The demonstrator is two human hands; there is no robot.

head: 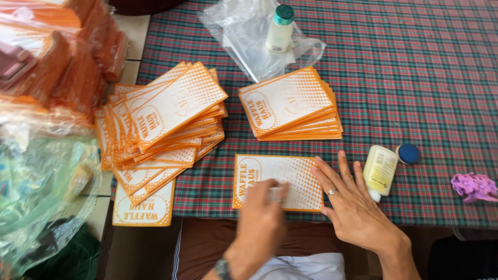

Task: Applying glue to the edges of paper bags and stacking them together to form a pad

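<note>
An orange-and-white printed paper card (259, 171) lies flat near the table's front edge. My left hand (262, 218) rests on its middle, fingers curled around a small pale object (277, 194) that is too blurred to identify. A watch sits on that wrist. My right hand (353, 205), wearing a ring, lies flat with fingers spread on the card's right edge. Just right of it a cream glue bottle (380, 169) lies on its side, its blue cap (409, 153) off beside it.
Two piles of the same cards sit behind, a neat one (290, 103) and a fanned one (166, 114) overhanging the left edge of the plaid tablecloth (415, 78). A second bottle (280, 28) rests on a clear plastic bag. Plastic-wrapped orange bundles (62, 67) stand left; a purple clip (474, 186) lies right.
</note>
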